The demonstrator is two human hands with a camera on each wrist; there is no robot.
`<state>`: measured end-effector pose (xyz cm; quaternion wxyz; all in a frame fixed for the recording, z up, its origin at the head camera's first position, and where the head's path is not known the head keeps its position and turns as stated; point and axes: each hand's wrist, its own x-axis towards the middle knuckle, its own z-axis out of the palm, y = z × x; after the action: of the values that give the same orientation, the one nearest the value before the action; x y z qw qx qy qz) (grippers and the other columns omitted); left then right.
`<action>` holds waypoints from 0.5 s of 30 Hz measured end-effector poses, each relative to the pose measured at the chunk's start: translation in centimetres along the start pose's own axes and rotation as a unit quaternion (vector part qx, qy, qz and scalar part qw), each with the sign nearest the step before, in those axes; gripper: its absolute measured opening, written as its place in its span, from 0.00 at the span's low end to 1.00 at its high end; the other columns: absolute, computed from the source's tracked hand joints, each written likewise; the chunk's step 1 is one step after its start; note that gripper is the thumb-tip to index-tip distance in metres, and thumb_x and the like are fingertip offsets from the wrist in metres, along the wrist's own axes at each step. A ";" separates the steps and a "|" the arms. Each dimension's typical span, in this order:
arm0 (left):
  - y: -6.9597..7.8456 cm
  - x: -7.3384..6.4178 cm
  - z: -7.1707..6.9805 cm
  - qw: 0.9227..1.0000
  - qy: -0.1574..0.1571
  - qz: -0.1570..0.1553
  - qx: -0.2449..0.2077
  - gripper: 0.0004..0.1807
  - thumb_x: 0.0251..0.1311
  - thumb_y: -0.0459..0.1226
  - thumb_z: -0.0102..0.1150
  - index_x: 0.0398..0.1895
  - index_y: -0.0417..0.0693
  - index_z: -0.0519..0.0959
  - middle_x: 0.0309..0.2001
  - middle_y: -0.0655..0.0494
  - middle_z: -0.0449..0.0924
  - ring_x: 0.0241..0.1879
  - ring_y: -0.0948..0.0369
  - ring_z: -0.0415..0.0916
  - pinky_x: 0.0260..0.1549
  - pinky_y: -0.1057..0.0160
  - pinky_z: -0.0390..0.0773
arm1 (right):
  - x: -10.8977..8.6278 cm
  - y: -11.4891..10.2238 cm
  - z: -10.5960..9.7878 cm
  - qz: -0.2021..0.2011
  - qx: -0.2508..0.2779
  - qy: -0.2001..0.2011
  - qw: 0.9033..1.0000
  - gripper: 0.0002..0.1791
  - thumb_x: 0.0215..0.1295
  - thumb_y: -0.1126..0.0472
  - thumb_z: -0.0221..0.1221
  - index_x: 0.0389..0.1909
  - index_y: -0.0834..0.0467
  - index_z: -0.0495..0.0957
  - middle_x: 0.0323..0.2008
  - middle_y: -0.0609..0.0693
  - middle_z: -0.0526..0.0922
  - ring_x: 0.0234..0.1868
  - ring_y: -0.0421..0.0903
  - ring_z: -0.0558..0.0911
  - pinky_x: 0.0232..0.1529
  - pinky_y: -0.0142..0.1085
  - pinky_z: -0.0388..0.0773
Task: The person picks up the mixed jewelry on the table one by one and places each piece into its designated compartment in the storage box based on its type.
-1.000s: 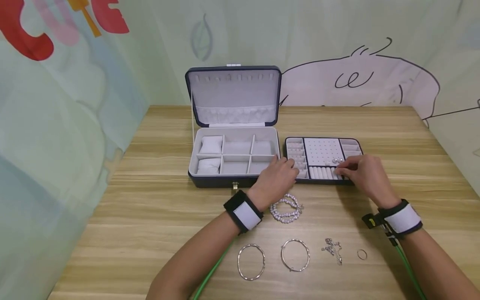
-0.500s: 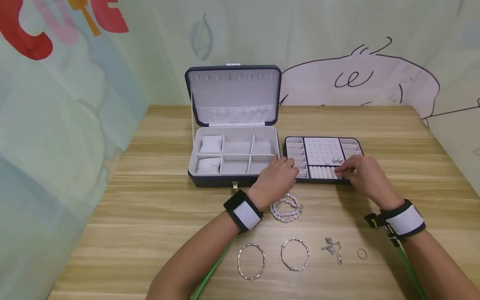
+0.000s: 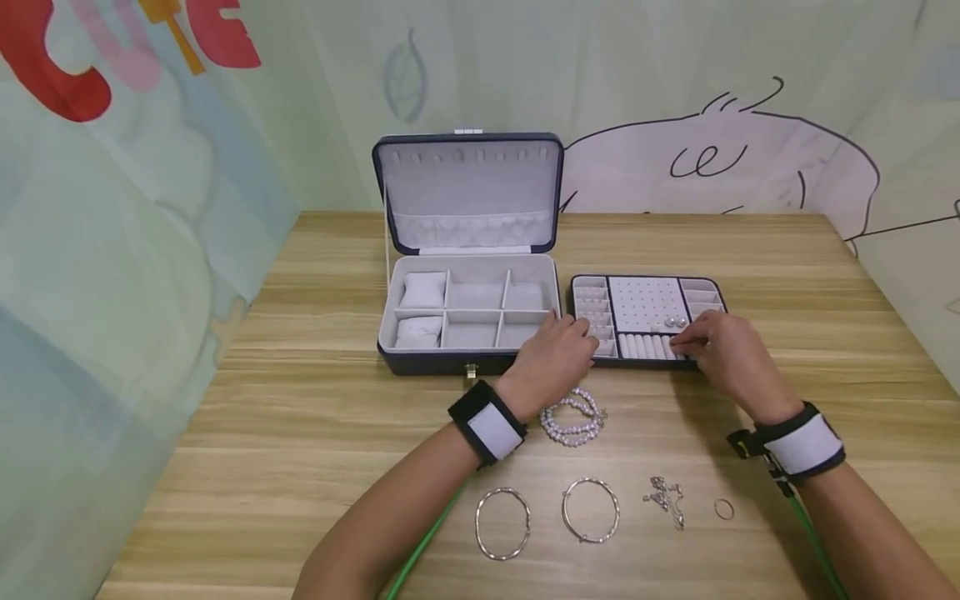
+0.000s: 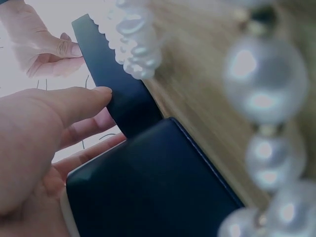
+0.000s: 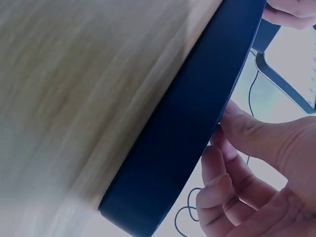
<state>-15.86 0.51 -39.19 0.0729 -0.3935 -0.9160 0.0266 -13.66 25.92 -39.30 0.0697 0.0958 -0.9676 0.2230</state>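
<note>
My right hand [image 3: 738, 362] bends over the right end of a dark-edged jewelry tray [image 3: 645, 304]. Its thumb and forefinger pinch together at the white ring rolls [image 3: 647, 346]; what lies between the fingertips is hidden, and I cannot tell its kind. My left hand [image 3: 551, 358] holds the tray's front left corner, its thumb [image 4: 101, 96] against the dark front wall in the left wrist view. Pearl earrings [image 3: 675, 322] sit on the dotted panel. Just below the left hand lies a coiled pearl strand [image 3: 572, 417].
The open jewelry box [image 3: 465, 364] stands left of the tray, with two white cushions [image 3: 422, 290] in its left compartments. Nearer lie a twisted bangle [image 3: 477, 525], another bangle [image 3: 617, 508], a silver chain [image 3: 662, 497] and a ring [image 3: 723, 508].
My right fingertips stay at the ring rolls while the right wrist turns slightly and the other fingers draw in. The left hand, box and loose jewelry keep their places.
</note>
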 end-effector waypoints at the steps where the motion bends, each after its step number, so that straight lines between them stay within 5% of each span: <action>1: 0.0 0.0 0.0 1.000 -0.001 0.000 0.000 0.12 0.72 0.44 0.59 0.47 0.49 0.86 0.49 0.53 0.84 0.53 0.54 0.80 0.68 0.46 0.73 | 0.0 0.0 0.0 0.000 -0.002 0.000 1.000 0.05 0.57 0.74 0.69 0.31 0.63 0.90 0.34 0.60 0.86 0.37 0.56 0.84 0.38 0.52 0.79; 10: 0.1 0.0 0.2 1.000 -0.005 -0.001 -0.001 0.13 0.72 0.45 0.58 0.48 0.49 0.86 0.51 0.52 0.84 0.54 0.54 0.80 0.69 0.46 0.72 | -0.8 0.4 -0.2 -0.036 -0.003 0.045 0.998 0.06 0.54 0.75 0.70 0.32 0.64 0.90 0.30 0.58 0.86 0.31 0.52 0.82 0.29 0.37 0.72; 15: 0.1 0.1 0.1 1.000 0.005 0.002 0.006 0.12 0.72 0.44 0.58 0.47 0.49 0.86 0.49 0.53 0.84 0.53 0.54 0.80 0.68 0.46 0.73 | -2.1 0.2 -1.6 -0.041 0.005 0.007 0.999 0.05 0.55 0.71 0.72 0.33 0.62 0.89 0.31 0.54 0.86 0.32 0.48 0.82 0.29 0.34 0.73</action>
<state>-15.85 0.62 -39.32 0.0801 -0.3947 -0.9148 0.0301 -11.52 27.11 -38.35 0.0855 0.1341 -0.9612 0.2255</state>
